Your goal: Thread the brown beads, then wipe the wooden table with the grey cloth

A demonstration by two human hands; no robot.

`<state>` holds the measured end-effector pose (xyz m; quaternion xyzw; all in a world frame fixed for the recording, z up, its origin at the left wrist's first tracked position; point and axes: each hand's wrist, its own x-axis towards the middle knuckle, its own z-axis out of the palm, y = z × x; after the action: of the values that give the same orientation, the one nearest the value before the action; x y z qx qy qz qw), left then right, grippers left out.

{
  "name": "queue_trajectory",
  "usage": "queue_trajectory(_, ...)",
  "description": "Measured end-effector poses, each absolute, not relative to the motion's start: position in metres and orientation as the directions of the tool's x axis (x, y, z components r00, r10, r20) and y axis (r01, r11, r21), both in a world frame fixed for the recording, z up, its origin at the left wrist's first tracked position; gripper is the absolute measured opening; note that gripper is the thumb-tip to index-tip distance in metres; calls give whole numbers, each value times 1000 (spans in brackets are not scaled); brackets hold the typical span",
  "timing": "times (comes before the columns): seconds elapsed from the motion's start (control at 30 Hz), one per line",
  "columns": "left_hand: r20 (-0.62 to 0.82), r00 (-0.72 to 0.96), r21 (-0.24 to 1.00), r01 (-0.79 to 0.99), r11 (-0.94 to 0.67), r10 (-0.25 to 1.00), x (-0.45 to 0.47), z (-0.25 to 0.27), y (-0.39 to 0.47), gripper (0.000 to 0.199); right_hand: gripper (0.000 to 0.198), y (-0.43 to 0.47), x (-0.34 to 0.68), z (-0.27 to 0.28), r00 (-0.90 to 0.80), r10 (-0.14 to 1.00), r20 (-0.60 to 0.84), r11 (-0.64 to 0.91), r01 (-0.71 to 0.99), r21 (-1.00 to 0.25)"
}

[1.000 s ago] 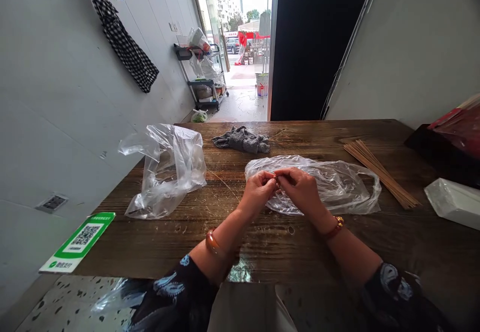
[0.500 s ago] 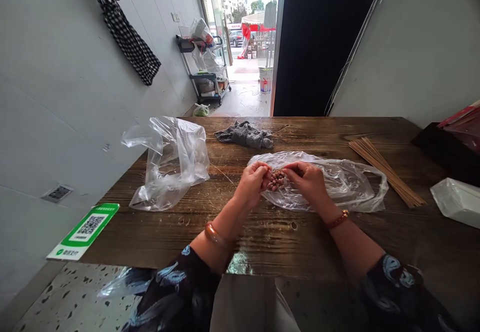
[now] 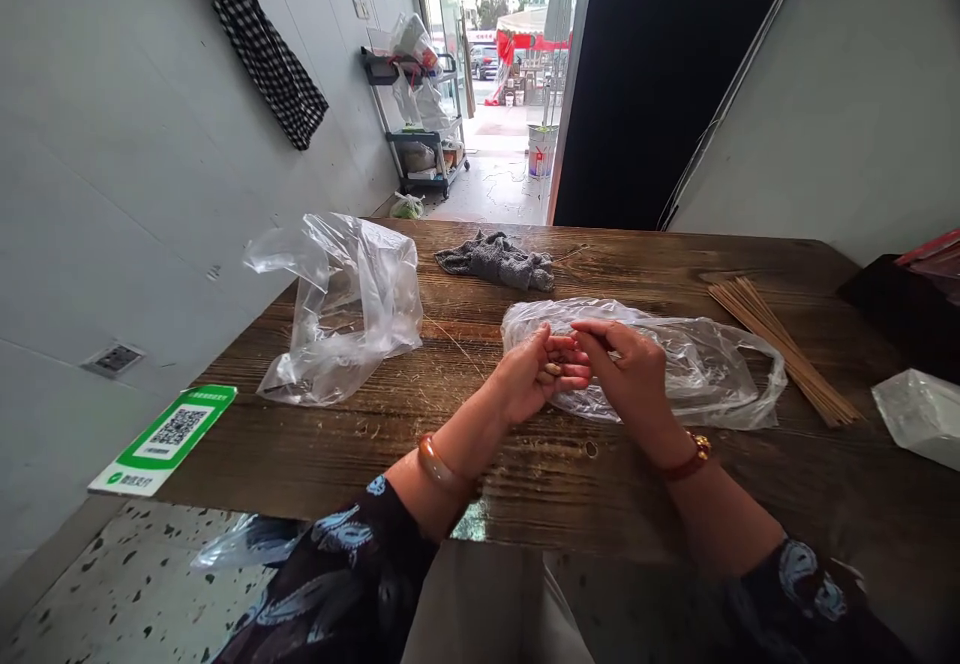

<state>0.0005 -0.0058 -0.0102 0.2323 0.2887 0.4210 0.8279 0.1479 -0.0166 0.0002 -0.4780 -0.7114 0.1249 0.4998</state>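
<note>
My left hand (image 3: 534, 374) is turned palm up over the near side of a clear plastic bag (image 3: 686, 364), its fingers loosely curled. On those fingers rests a small pale-brown kernel (image 3: 553, 369) that looks like a peanut. My right hand (image 3: 622, 359) meets the left fingertips from the right, thumb and forefinger pinched together. What lies in that pinch, if anything, is too small to make out. The hands cover part of the bag, and no pile of reddish-brown kernels shows now.
Left on the wooden table (image 3: 540, 484) lies another crumpled clear bag (image 3: 360, 294). A grey cloth (image 3: 496, 261) is at the back, thin brown sticks (image 3: 784, 349) to the right. A green QR-code card (image 3: 169, 439) sits at the left edge. Thin debris is scattered near my left forearm.
My left hand has turned palm up and opened somewhat, showing one kernel on its fingers. The reddish-brown kernels between the hands are no longer visible. The view has shifted slightly.
</note>
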Motion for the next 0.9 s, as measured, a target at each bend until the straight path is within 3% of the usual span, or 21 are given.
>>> queue_trajectory(0.07, -269, 477, 603, -594, 532, 837, 2, -10, -7, 45, 20, -19, 146, 2, -79, 828, 554, 506, 529, -681)
queue_trajectory(0.23, -306, 409, 580, -636, 509, 860, 2, -7, -8, 42, 24, -16, 147, -2, -134, 934, 330, 356, 311, -881)
queue_trajectory(0.3, -308, 413, 572, -639, 514, 857, 1, -7, -8, 46, 26, -15, 148, -1, -96, 941, 325, 339, 274, -900)
queue_trajectory(0.37, -284, 415, 559, -661, 501, 865, 0, -7, -8, 50, 24, -15, 148, 2, -72, 905, 420, 417, 350, -839)
queue_trajectory(0.47, -233, 418, 523, -708, 476, 878, -2, -8, -6, 54, 20, -17, 146, 5, -223, 766, 602, 617, 518, -593)
queue_trajectory(0.6, -247, 410, 492, -727, 478, 878, -3, -7, -5, 54, 28, -19, 141, 1, -448, 627, 637, 750, 570, -337)
queue_trajectory(0.77, -268, 389, 521, -711, 472, 881, -1, -7, -7, 55, 24, -19, 140, -5, -522, 607, 600, 757, 608, -237)
queue_trajectory(0.9, -278, 388, 549, -687, 476, 879, -1, -9, -8, 54, 20, -22, 137, -6, -537, 624, 568, 763, 575, -295)
